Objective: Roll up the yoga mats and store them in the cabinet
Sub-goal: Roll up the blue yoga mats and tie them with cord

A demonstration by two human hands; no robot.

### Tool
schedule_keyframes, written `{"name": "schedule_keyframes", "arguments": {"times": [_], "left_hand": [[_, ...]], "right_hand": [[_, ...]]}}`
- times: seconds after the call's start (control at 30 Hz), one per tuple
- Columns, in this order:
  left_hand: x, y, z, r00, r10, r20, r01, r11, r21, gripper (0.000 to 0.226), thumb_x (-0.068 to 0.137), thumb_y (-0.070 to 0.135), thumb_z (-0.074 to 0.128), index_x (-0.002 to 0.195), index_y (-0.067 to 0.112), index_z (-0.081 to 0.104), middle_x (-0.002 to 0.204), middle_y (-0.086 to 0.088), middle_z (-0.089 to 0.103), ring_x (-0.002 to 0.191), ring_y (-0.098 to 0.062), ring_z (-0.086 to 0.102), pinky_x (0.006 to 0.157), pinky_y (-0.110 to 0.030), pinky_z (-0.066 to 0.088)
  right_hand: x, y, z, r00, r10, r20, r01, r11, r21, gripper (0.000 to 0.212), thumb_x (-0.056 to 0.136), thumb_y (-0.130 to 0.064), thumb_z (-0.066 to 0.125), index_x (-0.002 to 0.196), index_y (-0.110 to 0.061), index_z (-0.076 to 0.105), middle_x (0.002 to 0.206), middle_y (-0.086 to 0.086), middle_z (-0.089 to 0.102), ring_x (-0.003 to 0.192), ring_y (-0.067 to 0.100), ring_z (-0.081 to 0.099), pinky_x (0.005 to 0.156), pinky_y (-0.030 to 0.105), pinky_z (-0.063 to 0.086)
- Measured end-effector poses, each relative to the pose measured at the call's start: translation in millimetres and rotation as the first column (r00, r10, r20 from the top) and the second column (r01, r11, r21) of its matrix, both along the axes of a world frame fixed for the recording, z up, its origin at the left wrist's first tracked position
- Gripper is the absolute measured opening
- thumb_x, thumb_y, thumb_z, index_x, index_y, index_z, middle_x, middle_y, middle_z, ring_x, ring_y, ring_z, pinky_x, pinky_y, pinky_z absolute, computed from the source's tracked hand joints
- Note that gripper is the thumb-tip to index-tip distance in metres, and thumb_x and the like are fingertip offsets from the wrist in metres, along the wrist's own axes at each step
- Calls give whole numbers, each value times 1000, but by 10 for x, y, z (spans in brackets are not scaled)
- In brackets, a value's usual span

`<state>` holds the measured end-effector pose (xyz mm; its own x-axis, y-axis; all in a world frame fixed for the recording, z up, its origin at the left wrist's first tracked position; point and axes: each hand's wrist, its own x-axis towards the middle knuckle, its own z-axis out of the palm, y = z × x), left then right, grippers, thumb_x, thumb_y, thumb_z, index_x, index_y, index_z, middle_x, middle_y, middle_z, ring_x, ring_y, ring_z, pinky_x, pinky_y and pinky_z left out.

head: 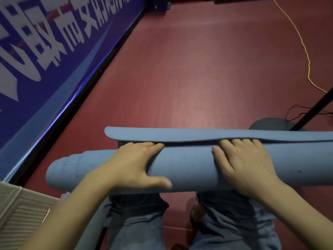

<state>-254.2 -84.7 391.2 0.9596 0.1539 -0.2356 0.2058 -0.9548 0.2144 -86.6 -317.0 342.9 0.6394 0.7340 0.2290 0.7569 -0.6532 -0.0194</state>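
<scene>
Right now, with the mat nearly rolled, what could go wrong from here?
1. The roll has telescoped: its left end steps out in rings, so it may end up lopsided and fit the cabinet badly.
2. The last flap lies wavy on the floor and could crease as it wraps on.
3. The left hand and right hand only press on top, so easing off may let the roll spring loose.
</scene>
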Motion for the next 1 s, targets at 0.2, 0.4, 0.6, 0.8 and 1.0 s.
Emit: {"name": "schedule_keyframes", "arguments": {"times": [0.2, 0.4, 0.6, 0.8, 1.0], "left_hand": [[141, -155, -65, 986, -15, -167, 63, 956, 286, 130, 35, 92, 74, 141, 28, 32, 121, 9, 55, 108, -17, 58, 88, -35, 43], [84, -98, 130, 972, -83, -221, 87, 996, 9, 94, 31, 86, 78, 110, 40, 55, 91, 19, 64, 82, -4, 62, 76, -31, 56], [61, -1, 93, 935, -74, -348, 1, 979, -205, 91, 29, 74, 90, 111, 46, 61, 101, 28, 69, 91, 4, 65, 82, -29, 58], [212, 362, -14, 980, 52, -194, -145, 850, -506, 71, 53, 45, 98, 119, 37, 73, 111, 20, 75, 102, -2, 71, 92, -38, 58], [116, 288, -275, 800, 145, 583, -88, 988, -125, 19, 80, 42, 76, 89, 26, 74, 92, 15, 72, 85, -9, 69, 78, -37, 56]], "right_hand": [[52, 36, 56, 1000, -15, -27, 13, 999, -49, 45, 94, -54, 20, 75, -25, 49, 72, -2, 60, 73, 27, 57, 74, 41, 32], [1, -76, 304, 978, 24, -206, -61, 983, -172, 71, 93, -67, 6, 75, -23, 59, 75, -2, 65, 77, 22, 63, 72, 39, 40], [-277, -186, 374, 981, 7, -193, -50, 975, -218, 66, 96, -63, 5, 84, -25, 58, 86, -3, 66, 82, 22, 64, 78, 42, 48], [-574, -116, 59, 985, 163, -53, -169, 976, -139, 111, 66, -83, 56, 148, -8, 47, 145, 18, 52, 134, 48, 46, 108, 66, 36], [-84, 200, 64, 979, 186, -88, -202, 950, -240, 130, 39, -83, 65, 152, -27, 32, 137, 1, 51, 119, 33, 52, 99, 49, 40]]}}
